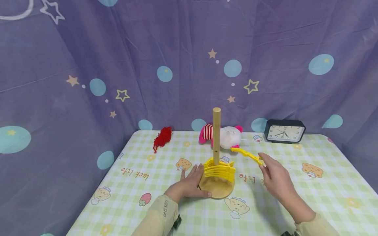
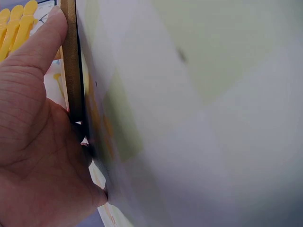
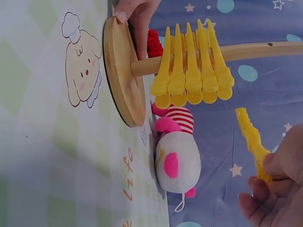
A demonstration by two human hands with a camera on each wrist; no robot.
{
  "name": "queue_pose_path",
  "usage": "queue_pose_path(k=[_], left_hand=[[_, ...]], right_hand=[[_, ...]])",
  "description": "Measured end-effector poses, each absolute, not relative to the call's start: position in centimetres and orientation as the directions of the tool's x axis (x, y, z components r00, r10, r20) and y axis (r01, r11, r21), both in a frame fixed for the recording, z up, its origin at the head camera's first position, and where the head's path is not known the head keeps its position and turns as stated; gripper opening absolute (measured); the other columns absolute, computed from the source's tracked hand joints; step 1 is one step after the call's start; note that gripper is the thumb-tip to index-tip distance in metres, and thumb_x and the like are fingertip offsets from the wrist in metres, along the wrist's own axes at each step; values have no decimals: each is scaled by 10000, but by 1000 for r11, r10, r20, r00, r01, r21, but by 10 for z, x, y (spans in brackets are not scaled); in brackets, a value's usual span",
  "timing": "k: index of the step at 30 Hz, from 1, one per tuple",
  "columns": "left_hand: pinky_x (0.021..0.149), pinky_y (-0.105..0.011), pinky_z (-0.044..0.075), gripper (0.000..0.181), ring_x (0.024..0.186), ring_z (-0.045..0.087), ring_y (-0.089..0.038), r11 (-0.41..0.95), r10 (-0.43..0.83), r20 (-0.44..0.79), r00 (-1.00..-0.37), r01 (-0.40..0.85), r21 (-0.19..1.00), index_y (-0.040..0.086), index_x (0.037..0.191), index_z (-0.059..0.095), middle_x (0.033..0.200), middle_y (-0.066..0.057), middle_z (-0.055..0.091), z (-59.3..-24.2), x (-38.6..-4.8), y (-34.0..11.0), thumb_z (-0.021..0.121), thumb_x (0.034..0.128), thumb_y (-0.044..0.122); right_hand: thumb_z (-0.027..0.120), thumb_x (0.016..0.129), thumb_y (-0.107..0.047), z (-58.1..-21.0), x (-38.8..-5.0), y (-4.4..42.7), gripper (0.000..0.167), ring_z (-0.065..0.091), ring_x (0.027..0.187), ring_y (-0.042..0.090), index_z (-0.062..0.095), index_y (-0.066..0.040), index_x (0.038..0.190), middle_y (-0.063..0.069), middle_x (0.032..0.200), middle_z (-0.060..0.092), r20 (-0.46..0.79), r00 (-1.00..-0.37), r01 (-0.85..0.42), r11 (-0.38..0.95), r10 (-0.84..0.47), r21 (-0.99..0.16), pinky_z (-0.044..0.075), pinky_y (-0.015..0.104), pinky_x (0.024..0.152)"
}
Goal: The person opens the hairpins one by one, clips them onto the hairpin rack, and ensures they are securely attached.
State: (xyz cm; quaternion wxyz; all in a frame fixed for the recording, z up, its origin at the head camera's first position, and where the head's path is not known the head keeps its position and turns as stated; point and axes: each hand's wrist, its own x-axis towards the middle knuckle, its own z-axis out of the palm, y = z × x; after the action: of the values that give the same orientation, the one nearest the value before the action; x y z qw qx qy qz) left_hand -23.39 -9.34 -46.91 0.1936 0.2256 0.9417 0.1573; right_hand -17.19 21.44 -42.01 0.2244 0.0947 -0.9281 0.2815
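A round wooden base (image 1: pixel 218 190) carries an upright wooden post (image 1: pixel 217 131). Several yellow hair clips (image 1: pixel 219 171) sit stacked one above another on the post's lower part; the right wrist view shows their tapered tips and rounded ends (image 3: pixel 193 82). My left hand (image 1: pixel 191 184) grips the base's left edge, thumb at the front rim and fingers toward the back. To the right of the post, my right hand (image 1: pixel 277 177) pinches another yellow hair clip (image 1: pixel 247 154) by one end, its other end pointing left toward the post, apart from the stack.
Behind the post lies a white and pink plush toy (image 1: pixel 230 137) with a red-striped part. A bundle of red yarn (image 1: pixel 163 137) rests at the back left. A black alarm clock (image 1: pixel 285 131) stands at the back right. A purple curtain (image 1: pixel 189 39) hangs behind the checked tablecloth (image 1: pixel 118 209).
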Motion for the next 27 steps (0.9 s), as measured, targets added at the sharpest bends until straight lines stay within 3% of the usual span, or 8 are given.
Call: queue_pose_path(k=[3,8,13,17,27], left_hand=[[1133,-596,-78,1128,1497,4,-223,849,486,-294,-823,365,383,100,1575,94,1638,-30,36,-469,-234,-94,650,788,685],[1135,-588,-82,1128,1496,-1,-209,854,479,-298,-826,360,375,115,1578,94,1638,-16,26,-468,-235,-94,646,783,695],[1134,-584,-95,1126,1496,-14,-212,853,482,-303,-822,361,376,109,1577,88,1638,-17,15,-469,-236,-95,644,788,691],[1132,-592,-87,1120,1497,-9,-223,849,489,-298,-820,369,378,93,1574,99,1639,-30,26,-469,-237,-96,643,795,685],[1130,-605,-74,1091,1496,1,-245,843,499,-297,-814,376,385,74,1569,131,1639,-50,32,-467,-234,-95,648,808,662]], right_hand=[[580,909,70,-419,-170,214,444,566,1136,433,523,30,1347,231,1290,591,505,-862,-327,814,-48,-480,450,594,911],[581,905,89,-419,-168,210,418,579,1152,394,586,-21,1309,178,1284,618,546,-837,-354,796,-36,-491,464,569,914],[644,855,114,-420,-170,197,423,663,914,272,666,-66,1237,100,1158,697,599,-800,-392,787,-35,-477,552,451,775],[686,833,94,-422,-175,180,414,541,679,139,706,-117,1189,35,1015,733,616,-787,-403,794,-46,-456,511,300,584],[688,815,116,-430,-189,150,406,532,670,129,721,-117,1147,19,1010,737,649,-749,-490,772,-135,-405,515,294,593]])
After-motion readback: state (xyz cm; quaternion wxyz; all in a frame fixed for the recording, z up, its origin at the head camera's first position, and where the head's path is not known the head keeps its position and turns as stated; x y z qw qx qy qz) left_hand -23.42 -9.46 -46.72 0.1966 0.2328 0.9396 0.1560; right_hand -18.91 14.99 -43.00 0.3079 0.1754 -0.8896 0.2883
